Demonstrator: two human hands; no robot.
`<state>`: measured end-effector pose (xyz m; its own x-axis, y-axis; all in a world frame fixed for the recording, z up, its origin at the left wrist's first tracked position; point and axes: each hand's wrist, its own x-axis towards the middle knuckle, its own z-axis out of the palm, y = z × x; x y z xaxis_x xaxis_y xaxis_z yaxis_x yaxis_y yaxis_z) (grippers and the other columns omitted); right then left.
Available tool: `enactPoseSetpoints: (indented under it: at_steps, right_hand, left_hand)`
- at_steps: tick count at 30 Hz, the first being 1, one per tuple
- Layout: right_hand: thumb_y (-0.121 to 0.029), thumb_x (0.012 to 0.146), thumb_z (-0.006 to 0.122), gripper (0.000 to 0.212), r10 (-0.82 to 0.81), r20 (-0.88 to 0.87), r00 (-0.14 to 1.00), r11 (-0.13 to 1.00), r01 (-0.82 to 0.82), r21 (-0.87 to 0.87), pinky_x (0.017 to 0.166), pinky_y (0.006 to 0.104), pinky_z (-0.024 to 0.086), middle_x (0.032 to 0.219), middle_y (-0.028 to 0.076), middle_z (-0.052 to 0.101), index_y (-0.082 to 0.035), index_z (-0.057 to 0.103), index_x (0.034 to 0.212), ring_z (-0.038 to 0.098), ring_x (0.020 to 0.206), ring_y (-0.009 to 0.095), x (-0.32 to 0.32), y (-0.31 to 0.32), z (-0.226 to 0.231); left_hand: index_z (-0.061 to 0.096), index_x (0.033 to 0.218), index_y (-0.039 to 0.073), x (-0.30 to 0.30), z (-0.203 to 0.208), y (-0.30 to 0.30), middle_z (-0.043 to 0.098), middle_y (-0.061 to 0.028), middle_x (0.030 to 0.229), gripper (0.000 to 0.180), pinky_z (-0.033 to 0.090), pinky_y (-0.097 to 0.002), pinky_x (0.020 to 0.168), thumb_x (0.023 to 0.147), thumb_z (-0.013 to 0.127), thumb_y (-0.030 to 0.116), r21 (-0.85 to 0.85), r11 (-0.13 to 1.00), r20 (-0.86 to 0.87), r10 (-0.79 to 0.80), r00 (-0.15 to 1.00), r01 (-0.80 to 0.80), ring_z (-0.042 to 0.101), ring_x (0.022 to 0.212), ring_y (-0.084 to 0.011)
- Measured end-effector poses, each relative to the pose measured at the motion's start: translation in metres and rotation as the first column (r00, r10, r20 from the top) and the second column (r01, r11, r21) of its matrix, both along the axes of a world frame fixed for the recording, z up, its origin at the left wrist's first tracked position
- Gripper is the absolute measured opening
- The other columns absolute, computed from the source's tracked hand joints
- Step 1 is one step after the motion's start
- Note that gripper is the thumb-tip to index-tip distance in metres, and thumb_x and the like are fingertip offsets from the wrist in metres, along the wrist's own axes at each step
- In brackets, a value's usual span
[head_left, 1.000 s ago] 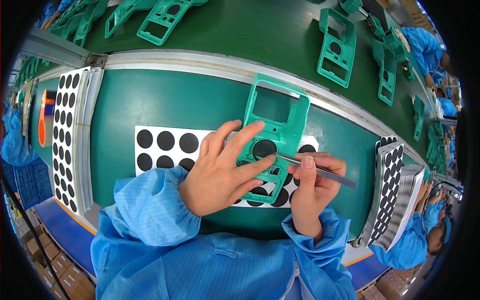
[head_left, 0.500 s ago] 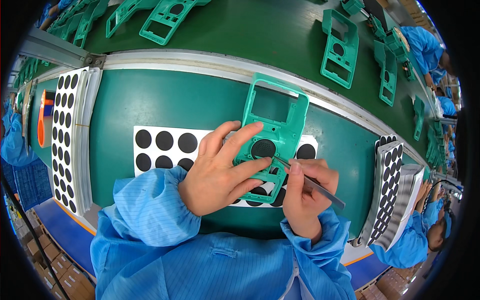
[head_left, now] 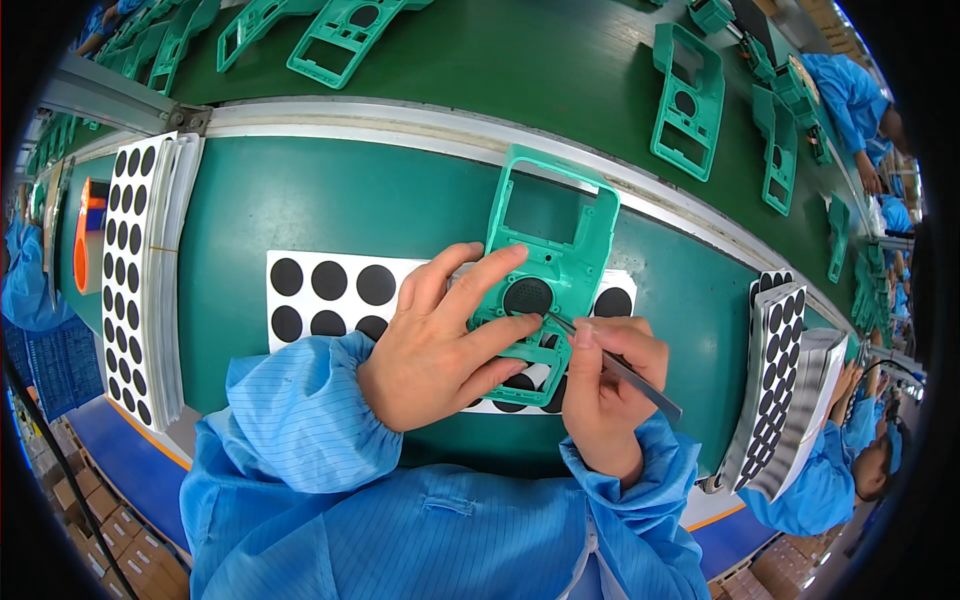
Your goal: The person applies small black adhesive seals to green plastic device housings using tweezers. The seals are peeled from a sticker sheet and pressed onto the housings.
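The green plastic housing is being steadied over the sheet of black discs on the bench, clasped in the grip of the left hand. The tweezers, pinched in the right hand, are being swung steeper than a second ago, their tip now being pressed at the black round pad, which suggests the pad is being seated.

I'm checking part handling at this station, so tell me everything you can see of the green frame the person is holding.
The green frame looks like moulded plastic, a tall housing with a large rectangular window near its top and a round opening lower down filled by a black disc. It is tilted, top edge away from the person, held above a white sheet of black discs on the green bench. The left hand grips its left side and lower part, fingers across its face. The right hand holds tweezers, tips at the disc's edge.
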<state>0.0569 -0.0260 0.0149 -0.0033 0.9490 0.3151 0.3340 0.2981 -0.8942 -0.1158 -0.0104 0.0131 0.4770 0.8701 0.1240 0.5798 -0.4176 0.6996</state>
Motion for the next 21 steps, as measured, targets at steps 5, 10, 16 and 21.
enactPoseSetpoints:
  at_steps: [5, 10, 16, 21]
  right_hand:
    - [0.011, 0.076, 0.056, 0.023, 0.026, 0.057, 0.998, 0.999, -0.029, 0.045, 0.052, 0.0245, 0.046, 0.077, 0.014, 0.058, -0.001, 0.049, 0.093, 0.058, 0.062, 0.018, 0.0, 0.0008, 0.0018]
    - [0.011, 0.076, 0.055, 0.023, 0.018, 0.022, 1.0, 0.998, -0.02, 0.054, 0.052, 0.0244, 0.046, 0.077, 0.015, 0.057, -0.001, 0.048, 0.093, 0.057, 0.062, 0.018, 0.0004, 0.0001, 0.0003]
    - [0.011, 0.076, 0.056, 0.021, -0.01, -0.003, 1.0, 0.999, 0.01, 0.048, 0.053, 0.0236, 0.046, 0.076, 0.014, 0.058, -0.001, 0.049, 0.092, 0.058, 0.063, 0.018, 0.001, 0.0011, -0.0028]
    - [0.009, 0.077, 0.057, 0.02, -0.006, -0.026, 1.0, 0.999, 0.007, 0.043, 0.055, 0.0232, 0.046, 0.077, 0.014, 0.059, -0.001, 0.049, 0.092, 0.058, 0.064, 0.018, 0.0006, 0.0009, -0.0034]
  left_hand:
    - [0.063, 0.099, 0.012, -0.0005, -0.0007, -0.0002, 0.033, -0.0137, 0.133, 0.036, 0.03, -0.0433, 0.095, 0.065, 0.072, 0.021, 0.0, 1.0, -0.002, 0.001, 1.0, -0.001, 0.032, 0.116, -0.0375]
    - [0.062, 0.1, 0.013, 0.0, -0.0008, -0.0002, 0.034, -0.0142, 0.133, 0.036, 0.03, -0.043, 0.094, 0.066, 0.071, 0.021, 0.009, 1.0, 0.004, -0.003, 1.0, 0.003, 0.034, 0.114, -0.0375]
    - [0.062, 0.1, 0.013, 0.0008, -0.0009, -0.0001, 0.034, -0.0143, 0.133, 0.036, 0.03, -0.0431, 0.094, 0.066, 0.071, 0.022, 0.01, 1.0, 0.002, -0.005, 1.0, 0.005, 0.035, 0.114, -0.0374]
    - [0.062, 0.101, 0.013, 0.0012, -0.0013, -0.0001, 0.034, -0.0146, 0.133, 0.036, 0.03, -0.0432, 0.093, 0.067, 0.07, 0.021, 0.009, 1.0, -0.001, -0.008, 1.0, 0.008, 0.035, 0.113, -0.0373]
